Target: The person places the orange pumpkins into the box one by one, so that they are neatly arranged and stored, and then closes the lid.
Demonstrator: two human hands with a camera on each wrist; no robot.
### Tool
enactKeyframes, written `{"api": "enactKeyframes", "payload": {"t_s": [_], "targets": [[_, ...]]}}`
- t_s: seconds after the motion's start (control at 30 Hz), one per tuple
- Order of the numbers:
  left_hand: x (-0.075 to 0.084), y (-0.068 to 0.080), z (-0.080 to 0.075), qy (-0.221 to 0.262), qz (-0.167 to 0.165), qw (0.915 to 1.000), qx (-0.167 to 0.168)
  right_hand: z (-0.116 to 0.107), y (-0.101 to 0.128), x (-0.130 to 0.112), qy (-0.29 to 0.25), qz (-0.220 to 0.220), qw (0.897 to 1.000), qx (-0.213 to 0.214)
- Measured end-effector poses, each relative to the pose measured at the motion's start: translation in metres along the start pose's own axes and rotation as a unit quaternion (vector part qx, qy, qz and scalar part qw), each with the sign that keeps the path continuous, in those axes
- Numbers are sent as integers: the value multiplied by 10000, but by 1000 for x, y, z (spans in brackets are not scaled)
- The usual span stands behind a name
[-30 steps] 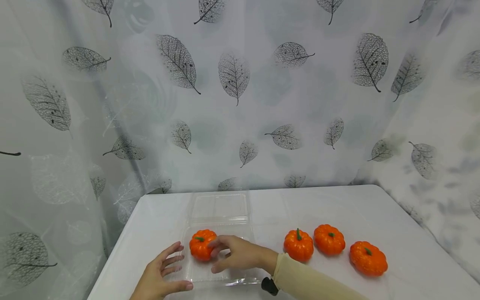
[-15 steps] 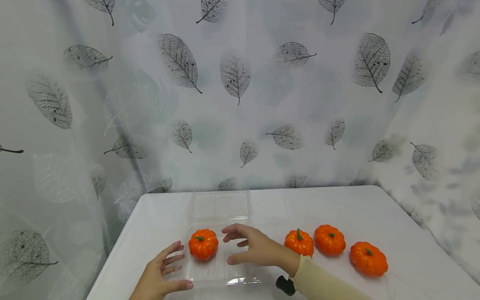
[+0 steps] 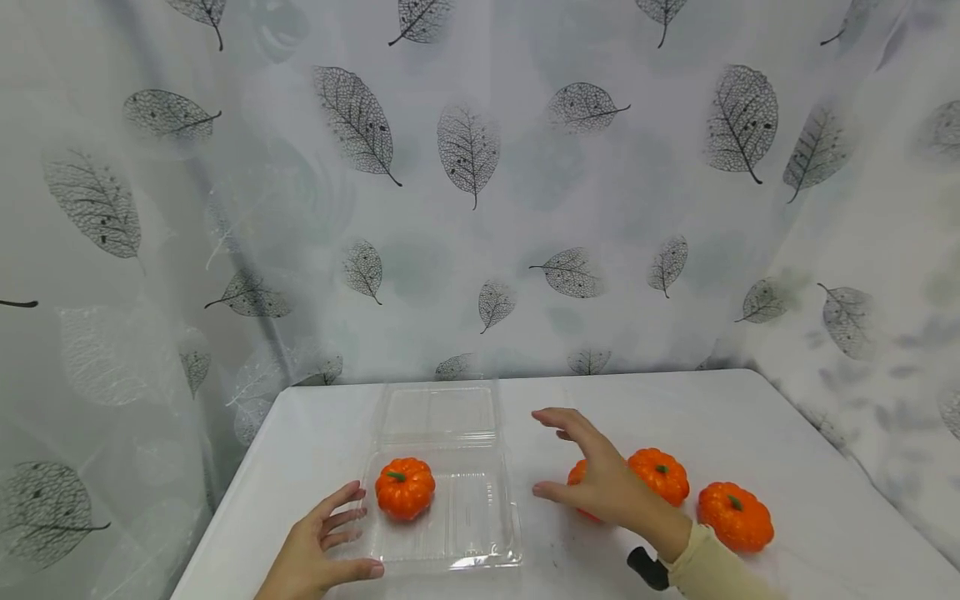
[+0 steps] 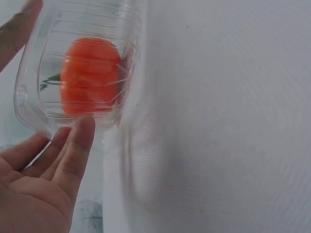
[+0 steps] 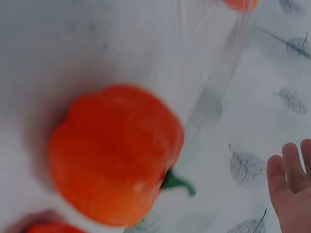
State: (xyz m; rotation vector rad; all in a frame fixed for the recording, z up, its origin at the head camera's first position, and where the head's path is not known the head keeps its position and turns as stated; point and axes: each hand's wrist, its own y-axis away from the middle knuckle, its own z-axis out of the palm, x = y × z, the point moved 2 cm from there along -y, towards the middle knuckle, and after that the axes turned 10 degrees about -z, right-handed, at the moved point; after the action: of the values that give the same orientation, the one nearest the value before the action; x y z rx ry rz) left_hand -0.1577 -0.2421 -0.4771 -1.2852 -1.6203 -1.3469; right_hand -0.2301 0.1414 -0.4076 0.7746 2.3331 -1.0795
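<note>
A clear plastic clamshell container (image 3: 480, 517) lies unfolded on the table, its lid toward the back. One small orange pumpkin (image 3: 405, 489) with a green stem sits in the left half of its base. My left hand (image 3: 318, 550) rests at the container's left side, fingers extended; in the left wrist view, fingertips touch the clear wall. My right hand (image 3: 600, 475) is right of the container, thumb and fingers spread wide with nothing between them. It partly hides a second pumpkin (image 5: 116, 155), which shows large and close in the right wrist view, apart from the fingers.
Two more orange pumpkins, a middle one (image 3: 663, 477) and a right one (image 3: 735, 517), stand on the white table (image 3: 637, 408). A pale curtain (image 3: 525, 208) with leaf prints hangs behind the table. A black band piece (image 3: 648, 568) is at the right wrist.
My right hand has let go of the pumpkin in the container and moved right, out over the table to the nearest loose pumpkin. The left hand has stayed in place.
</note>
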Motion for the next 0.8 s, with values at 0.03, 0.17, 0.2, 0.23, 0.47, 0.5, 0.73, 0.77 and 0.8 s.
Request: {"api": "enactKeyframes", "payload": {"t_s": [0.03,0.17,0.2,0.23,0.47,0.5,0.73,0.77,0.8], "targets": [[0,0,0,-5,14,10000,-1,-6,3,2,89,18,9999,56],[0,0,0,-58,72,10000,10,-24,12,14,133,214,9997,32],[0,0,0,-64,86,9999,8,-28,14,16,101,317,9994,-15],[0,-1,0,-68,102,9999,5,-31,16,19,87,436,9990,-77],[-2,-1,-1,-66,198,9998,-18,-45,25,31,305,811,9949,-518],[-2,-1,-1,-63,204,9998,-20,-45,25,32,370,849,9940,-579],[-3,-1,-1,8,250,9997,-9,-46,31,41,571,1284,9848,-1017],[-3,-1,-1,8,252,9997,-9,-46,32,43,588,1342,9834,-1071],[-2,-1,-1,8,259,9997,-4,-46,33,44,605,1388,9822,-1113]]}}
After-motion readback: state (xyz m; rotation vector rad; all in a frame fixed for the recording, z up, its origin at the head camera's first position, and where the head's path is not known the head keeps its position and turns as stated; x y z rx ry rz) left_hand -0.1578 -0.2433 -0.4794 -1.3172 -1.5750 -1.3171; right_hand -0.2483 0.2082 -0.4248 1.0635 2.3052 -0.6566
